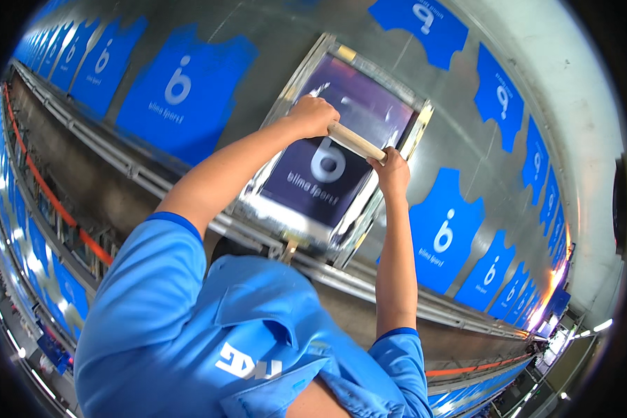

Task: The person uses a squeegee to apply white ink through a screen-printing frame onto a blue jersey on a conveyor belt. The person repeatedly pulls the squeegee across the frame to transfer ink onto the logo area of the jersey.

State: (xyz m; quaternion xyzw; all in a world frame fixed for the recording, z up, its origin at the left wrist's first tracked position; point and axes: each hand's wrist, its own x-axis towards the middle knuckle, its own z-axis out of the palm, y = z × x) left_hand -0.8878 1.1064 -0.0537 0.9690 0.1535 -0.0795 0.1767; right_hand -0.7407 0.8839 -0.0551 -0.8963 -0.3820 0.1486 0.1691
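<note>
A person's left hand (315, 116) and right hand (394, 171) grip opposite ends of a pale wooden bar (357, 142) at upper center of the frame, over a metal-rimmed screen (381, 75). Blue fabric panels (435, 209) flank it on a gray table (428, 97), left and right.

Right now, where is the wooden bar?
Head view, upper half, right of centre: the wooden bar spans between left hand and right hand, over the framed screen.

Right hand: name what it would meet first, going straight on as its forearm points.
Beyond the pale handle the right hand grips, probably the frame's far rail; hand height is unclear.
</note>
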